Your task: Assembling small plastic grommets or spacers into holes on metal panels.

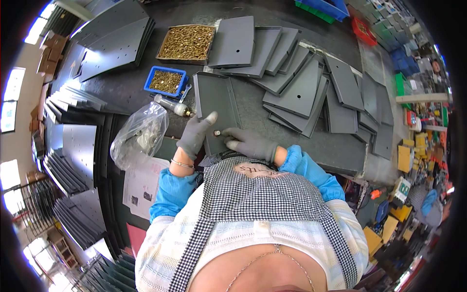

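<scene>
A dark grey metal panel (pixel 212 95) with raised edges lies on the workbench in front of me. My left hand (pixel 193 135), in a grey glove, grips its left edge, with the thumb over the inner face. On the other side, my gloved right hand (pixel 250 143) has its fingertips drawn together at a small metal fastener (pixel 217 133) near the panel's near end. Whether that fastener sits in a hole is too small to tell. Just beyond my left hand lies a clear-bodied tool (pixel 171 104) with a brass-coloured tip. A wrench (pixel 185 92) rests beside it.
A blue bin (pixel 166 81) and a larger box (pixel 186 44) hold brass-coloured fasteners. Similar grey panels (pixel 296 92) overlap to the right. A clear plastic bag (pixel 141 136) and a paper sheet (pixel 145 187) lie left. Stacked metal sheets (pixel 78 146) stand farther left.
</scene>
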`<action>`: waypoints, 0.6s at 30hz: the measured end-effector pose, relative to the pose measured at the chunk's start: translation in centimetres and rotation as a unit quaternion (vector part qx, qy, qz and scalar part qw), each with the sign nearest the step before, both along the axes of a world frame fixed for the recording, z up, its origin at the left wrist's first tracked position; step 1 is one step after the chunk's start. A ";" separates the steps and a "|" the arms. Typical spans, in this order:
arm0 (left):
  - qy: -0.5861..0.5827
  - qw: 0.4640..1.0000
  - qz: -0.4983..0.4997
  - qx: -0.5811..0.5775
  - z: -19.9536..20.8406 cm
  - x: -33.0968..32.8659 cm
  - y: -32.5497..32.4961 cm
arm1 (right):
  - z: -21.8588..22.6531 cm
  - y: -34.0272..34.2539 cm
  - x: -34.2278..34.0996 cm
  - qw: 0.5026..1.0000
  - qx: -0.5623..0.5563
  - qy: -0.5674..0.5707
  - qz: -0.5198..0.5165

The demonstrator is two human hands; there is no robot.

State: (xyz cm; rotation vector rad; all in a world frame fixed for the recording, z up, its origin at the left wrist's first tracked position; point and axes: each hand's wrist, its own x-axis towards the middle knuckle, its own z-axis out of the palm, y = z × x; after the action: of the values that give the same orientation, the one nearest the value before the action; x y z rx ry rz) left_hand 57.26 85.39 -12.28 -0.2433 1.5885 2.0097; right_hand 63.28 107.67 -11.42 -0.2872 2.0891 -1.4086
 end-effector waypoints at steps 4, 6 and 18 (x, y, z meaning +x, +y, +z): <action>-0.054 0.993 0.089 0.054 -3.2 1.6 -3.4 | 0.5 0.4 -0.8 0.993 -0.019 0.095 -0.066; -0.021 0.993 0.113 0.034 -3.9 3.3 -4.7 | 1.3 0.8 -0.7 0.971 -0.040 0.117 -0.205; 0.158 0.979 0.030 -0.129 5.2 8.0 -1.3 | -3.1 1.1 -2.6 0.932 -0.300 -0.034 -0.200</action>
State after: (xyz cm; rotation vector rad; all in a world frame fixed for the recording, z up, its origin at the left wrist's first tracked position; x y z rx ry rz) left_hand 65.22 84.12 -7.03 -0.0708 2.0675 1.9560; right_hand 60.64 108.73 -14.54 -0.0436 1.6672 -2.2592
